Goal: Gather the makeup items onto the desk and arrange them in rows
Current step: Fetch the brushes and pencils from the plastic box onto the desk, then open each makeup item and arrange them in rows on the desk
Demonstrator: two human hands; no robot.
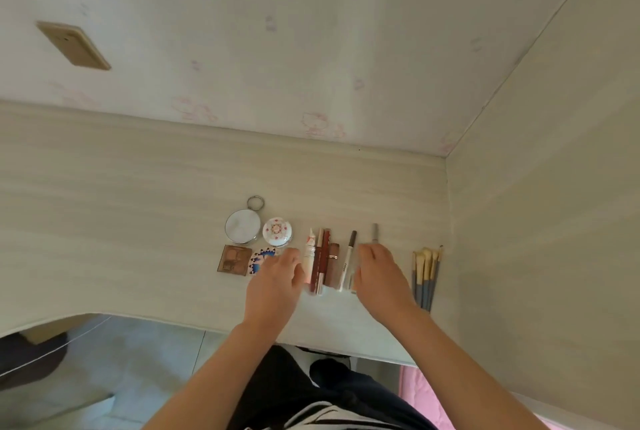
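Observation:
Makeup items lie in rows on the pale wood desk. A round silver mirror compact and a white floral jar form the back row. In front lie a brown eyeshadow palette and a blue-patterned compact, partly hidden by my left hand. Lip tubes and sticks and a white eyeliner pencil lie side by side between my hands. My right hand covers most of a grey pencil. Both hands hover with fingers apart. Several brushes lie at the right.
A wall panel closes the desk's right side and papered wall stands behind. A tan switch plate is on the wall at upper left. The desk's front edge curves above the tiled floor; my legs are below it.

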